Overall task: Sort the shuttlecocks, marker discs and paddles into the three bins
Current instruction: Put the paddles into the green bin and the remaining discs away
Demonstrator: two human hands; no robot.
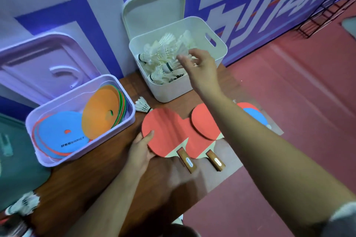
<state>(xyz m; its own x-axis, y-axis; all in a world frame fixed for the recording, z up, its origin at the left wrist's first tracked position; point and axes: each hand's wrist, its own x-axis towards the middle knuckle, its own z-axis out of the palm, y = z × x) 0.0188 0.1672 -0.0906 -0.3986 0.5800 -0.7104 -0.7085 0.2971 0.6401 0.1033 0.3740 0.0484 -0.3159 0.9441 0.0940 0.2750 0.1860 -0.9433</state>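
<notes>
Two red paddles lie side by side on the wooden table (pixel 107 184). My left hand (pixel 143 147) grips the left paddle (pixel 165 132) at its rim, thumb on top. The right paddle (pixel 204 121) lies partly over it. My right hand (pixel 201 63) hovers with relaxed fingers over the white bin (pixel 173 96), which holds several shuttlecocks (pixel 165 52). One shuttlecock (pixel 142 105) lies on the table between the bins. The lavender bin (pixel 77 157) holds several marker discs, blue (pixel 57 132) and orange (pixel 100 109) on top. A blue disc (pixel 253 116) shows beyond my right forearm.
Both bins' lids lean on the purple wall, lavender (pixel 44 63) and white (pixel 154 5). More shuttlecocks (pixel 22 205) lie at the table's lower left beside a grey-green surface (pixel 17 152). Red floor lies to the right, with a black wire rack (pixel 325 11) by the wall.
</notes>
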